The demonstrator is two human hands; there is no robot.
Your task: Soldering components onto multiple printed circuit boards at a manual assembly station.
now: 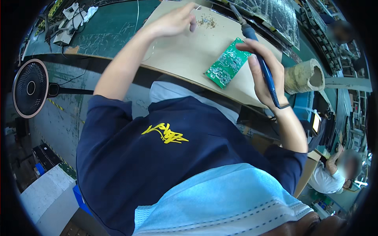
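My right hand is closed around a soldering iron with a blue handle. Its metal tip points away, toward the far edge of the board sheet, and its cord runs back over my wrist. Under and left of that hand lies a green circuit board, solder side up, not touched by the iron's tip. My left hand reaches over the far left, index finger stretched out and thumb apart. A thin pale strand shows at its fingertip; I cannot tell whether it is held. Small loose components lie in a pile beside that hand.
A tan sheet covers the green bench. A plastic-wrapped tray lies at the far right. A rough pale roll stands right of my right hand. A fan is at the left, and a seated person at the right.
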